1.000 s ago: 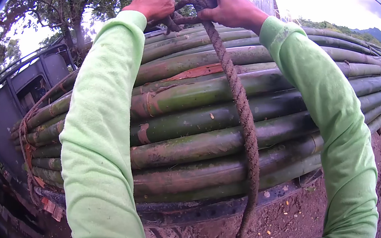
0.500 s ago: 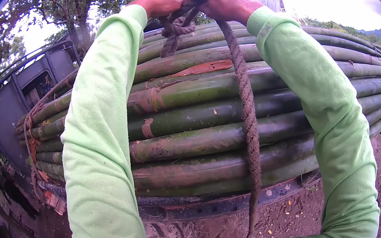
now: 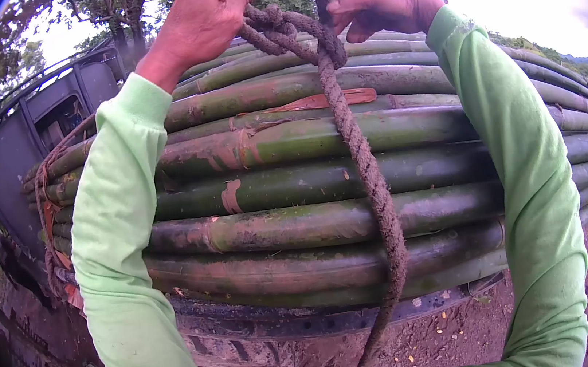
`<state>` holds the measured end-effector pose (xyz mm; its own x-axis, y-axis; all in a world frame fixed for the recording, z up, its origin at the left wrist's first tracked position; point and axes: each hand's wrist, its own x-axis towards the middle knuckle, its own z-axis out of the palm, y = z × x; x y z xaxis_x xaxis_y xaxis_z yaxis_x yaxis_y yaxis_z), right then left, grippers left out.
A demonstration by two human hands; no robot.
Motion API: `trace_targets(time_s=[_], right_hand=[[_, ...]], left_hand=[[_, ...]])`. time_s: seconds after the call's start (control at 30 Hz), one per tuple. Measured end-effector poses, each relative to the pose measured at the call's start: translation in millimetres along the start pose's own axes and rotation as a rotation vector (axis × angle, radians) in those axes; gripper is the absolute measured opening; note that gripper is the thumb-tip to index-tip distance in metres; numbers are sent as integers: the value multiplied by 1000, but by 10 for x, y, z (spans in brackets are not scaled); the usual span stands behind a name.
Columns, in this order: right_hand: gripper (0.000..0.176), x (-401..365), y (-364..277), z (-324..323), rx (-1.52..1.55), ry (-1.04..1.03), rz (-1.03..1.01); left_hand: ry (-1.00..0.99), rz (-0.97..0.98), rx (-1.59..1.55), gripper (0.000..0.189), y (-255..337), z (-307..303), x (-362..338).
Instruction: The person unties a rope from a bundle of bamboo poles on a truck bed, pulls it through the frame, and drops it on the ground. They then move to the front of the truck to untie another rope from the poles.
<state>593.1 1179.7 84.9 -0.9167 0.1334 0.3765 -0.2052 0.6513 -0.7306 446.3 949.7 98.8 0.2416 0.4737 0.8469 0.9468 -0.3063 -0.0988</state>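
A thick brown rope [image 3: 364, 153] runs from near my body up across a stack of green bamboo poles [image 3: 289, 140]. At its top, the rope bends into a loop with a knot [image 3: 280, 29] beside it. My left hand [image 3: 206, 14] is closed on the left side of this loop, thumb pressed on the rope. Just right of the loop, my right hand [image 3: 382, 7] has its thumb and fingers apart, fingertips at the rope's edge; whether they press on it is hard to tell. Light green sleeves cover both arms.
A dark metal vehicle frame [image 3: 50, 107] stands at the left end of the poles, with another rope [image 3: 45, 207] tied around them there. Below the poles runs a dark metal beam [image 3: 311, 322] above muddy ground [image 3: 445, 341]. Trees [image 3: 115, 14] rise behind.
My hands have moved apart, the left one to the left and the right one to the right. The rope's top now shows as an open loop, and the knot has shifted up.
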Motion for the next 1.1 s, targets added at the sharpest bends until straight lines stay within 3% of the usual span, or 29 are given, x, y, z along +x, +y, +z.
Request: trace_targets(time_s=[0.03, 0.13, 0.17, 0.27, 0.3, 0.4, 0.43, 0.53, 0.57, 0.6, 0.67, 0.77, 0.87, 1.0, 1.1], right_hand=[[42, 72, 51, -80, 84, 4, -104], [52, 186, -19, 39, 159, -153, -117], [52, 240, -24, 41, 210, -346, -110], [58, 357, -185, 86, 369, -418, 68], [67, 400, -248, 120, 263, -272, 135], [71, 136, -388, 545, -149, -245, -10], [66, 131, -401, 591, -327, -155, -28], [63, 98, -352, 577, -295, -152, -23], [63, -2, -390, 636, -256, -101, 37], [63, -32, -333, 641, -260, -96, -26], [61, -72, -142, 561, -279, -74, -154], [67, -125, -19, 471, -169, -94, -244], [73, -184, 83, 367, -81, -93, -268], [76, 6, 223, 174, -80, -39, -258], [76, 77, 281, 88, -130, 37, -248]], left_hand=[[-79, 63, -62, 22, 14, -39, -154], [-108, 127, 186, 29, 241, -71, -597], [-142, 159, 209, 31, 319, -38, -716], [-173, 334, 316, 39, 480, 206, -998], [-188, 362, 347, 40, 512, 269, -1023], [-321, 375, 269, 40, 492, 395, -1047], [-279, 386, 200, 26, 529, 420, -1008], [-519, 42, -12, 21, 334, 110, -635], [-359, -9, 136, 28, 99, 30, -473], [-200, -59, 283, 38, -223, -36, -303], [-145, -139, 557, 41, -992, -94, -38], [-482, -587, 321, 45, -1146, 39, 147], [-374, -675, -10, 51, -1119, 203, 117], [-197, -503, 343, 59, -650, 267, 263], [-381, -620, -173, 54, -449, 391, 211]])
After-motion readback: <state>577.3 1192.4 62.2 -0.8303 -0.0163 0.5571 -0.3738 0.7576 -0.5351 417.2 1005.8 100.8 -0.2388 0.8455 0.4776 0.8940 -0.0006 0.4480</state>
